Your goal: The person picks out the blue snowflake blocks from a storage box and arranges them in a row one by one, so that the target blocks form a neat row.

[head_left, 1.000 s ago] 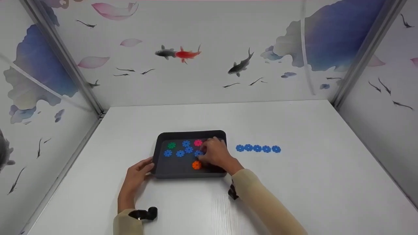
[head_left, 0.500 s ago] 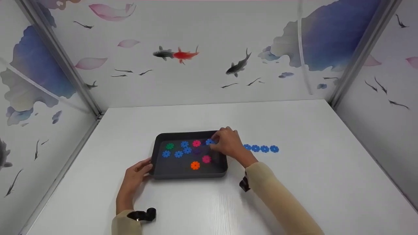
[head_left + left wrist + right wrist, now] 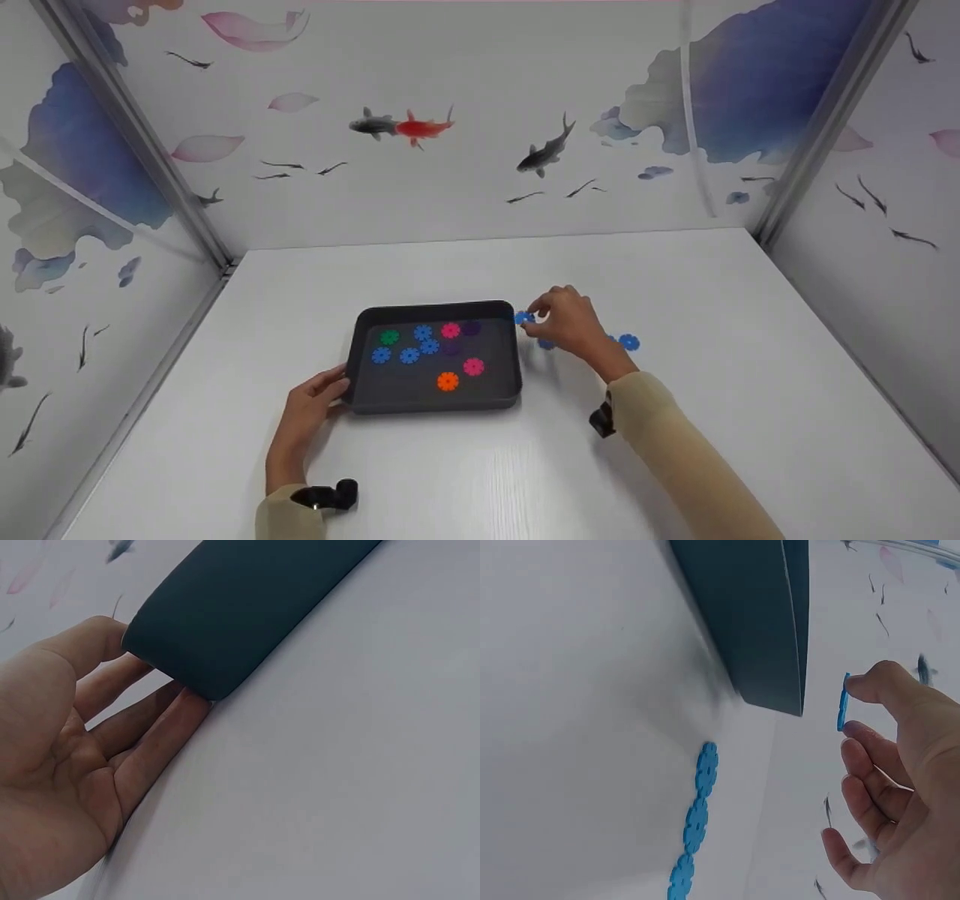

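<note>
My right hand (image 3: pixel 574 321) pinches a blue flower-shaped plastic disc (image 3: pixel 524 319) between thumb and fingertip, just beyond the right side of a dark grey tray (image 3: pixel 435 406). In the right wrist view this held disc (image 3: pixel 844 702) is edge-on, raised above the table. Beneath and beside the hand runs a row of blue discs (image 3: pixel 628 342), partly hidden by the hand; the right wrist view shows some of them (image 3: pixel 696 825) end to end. My left hand (image 3: pixel 309 409) grips the tray's left side, thumb at the rim and fingers against the lower corner (image 3: pixel 214 694).
Inside the tray lie several blue discs (image 3: pixel 409 355), a green disc (image 3: pixel 389 337), two pink discs (image 3: pixel 473 367), an orange disc (image 3: pixel 448 382) and dark purple discs (image 3: pixel 471 328). Printed panels (image 3: pixel 480 187) wall in the white table (image 3: pixel 420 472) at the back and sides.
My right hand has taken a blue disc out of the tray and carried it right, past the tray's edge. My left hand keeps its place on the tray.
</note>
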A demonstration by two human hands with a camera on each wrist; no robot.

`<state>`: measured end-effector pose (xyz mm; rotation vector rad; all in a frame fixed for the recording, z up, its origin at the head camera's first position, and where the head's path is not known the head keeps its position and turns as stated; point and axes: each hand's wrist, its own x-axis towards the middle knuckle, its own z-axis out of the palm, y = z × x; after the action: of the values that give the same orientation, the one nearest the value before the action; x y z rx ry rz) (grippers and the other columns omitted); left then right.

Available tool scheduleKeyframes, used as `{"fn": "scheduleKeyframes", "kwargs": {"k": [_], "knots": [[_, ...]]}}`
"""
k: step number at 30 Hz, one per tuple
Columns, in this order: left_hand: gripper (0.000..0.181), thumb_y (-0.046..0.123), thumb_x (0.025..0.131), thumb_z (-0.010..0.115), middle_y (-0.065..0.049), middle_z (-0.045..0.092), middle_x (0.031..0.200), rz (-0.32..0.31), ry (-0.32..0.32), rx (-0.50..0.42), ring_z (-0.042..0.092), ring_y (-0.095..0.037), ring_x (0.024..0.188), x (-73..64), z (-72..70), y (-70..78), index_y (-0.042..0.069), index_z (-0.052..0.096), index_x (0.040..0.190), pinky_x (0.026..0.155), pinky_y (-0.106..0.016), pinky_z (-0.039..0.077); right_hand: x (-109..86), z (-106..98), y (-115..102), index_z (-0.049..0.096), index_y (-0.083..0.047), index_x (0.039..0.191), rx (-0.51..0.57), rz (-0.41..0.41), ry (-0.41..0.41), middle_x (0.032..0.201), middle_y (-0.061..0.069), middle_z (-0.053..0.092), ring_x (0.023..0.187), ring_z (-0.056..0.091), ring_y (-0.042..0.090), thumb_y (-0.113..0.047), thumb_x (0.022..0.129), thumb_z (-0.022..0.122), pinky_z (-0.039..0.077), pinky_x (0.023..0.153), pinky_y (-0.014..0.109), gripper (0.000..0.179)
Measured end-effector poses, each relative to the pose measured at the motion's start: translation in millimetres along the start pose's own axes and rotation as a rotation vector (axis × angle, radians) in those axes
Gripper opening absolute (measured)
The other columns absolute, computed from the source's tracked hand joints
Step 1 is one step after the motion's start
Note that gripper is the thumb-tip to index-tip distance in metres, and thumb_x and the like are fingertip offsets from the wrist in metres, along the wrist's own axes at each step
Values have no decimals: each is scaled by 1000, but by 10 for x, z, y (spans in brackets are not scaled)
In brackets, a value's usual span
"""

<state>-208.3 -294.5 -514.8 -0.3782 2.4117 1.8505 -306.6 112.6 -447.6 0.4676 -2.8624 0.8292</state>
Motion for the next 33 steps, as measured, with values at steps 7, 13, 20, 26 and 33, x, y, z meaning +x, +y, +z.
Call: {"fn": "scheduleKeyframes", "kwargs": {"k": [7,13,20,26,33], "knots": [[47,31,103,57,-13,50,153,9,-4,12,54,-29,134,-3,-6,2,15,52,147,111,-42,47,-120,-112,316,78,-6,104,-1,75,-8,99,12,71,97,58,28,-29,83,79,46,92,51,31],[47,30,102,58,-12,51,152,16,1,15,56,-27,131,0,-3,-4,15,53,146,108,-38,50,-214,-208,555,78,-4,106,-3,119,-6,100,14,70,98,58,30,-28,84,78,46,91,51,32],[46,28,103,57,-13,50,152,15,-2,-18,55,-27,132,-20,2,9,14,53,146,108,-37,50,-322,-350,805,77,-2,106,-15,122,20,98,16,69,99,57,32,-26,85,78,43,93,56,31],[47,31,103,56,-13,48,154,6,-5,-5,54,-28,134,-19,-5,6,16,51,147,110,-40,49,-423,-446,1000,76,-2,108,-11,172,20,100,17,68,97,57,32,-27,87,76,44,91,55,34],[48,31,103,57,-13,47,155,9,-18,-21,52,-27,136,-25,-14,7,15,51,147,110,-40,48,-542,-537,1153,75,0,109,-13,193,17,101,19,68,97,56,33,-27,86,76,40,92,56,35]]}}
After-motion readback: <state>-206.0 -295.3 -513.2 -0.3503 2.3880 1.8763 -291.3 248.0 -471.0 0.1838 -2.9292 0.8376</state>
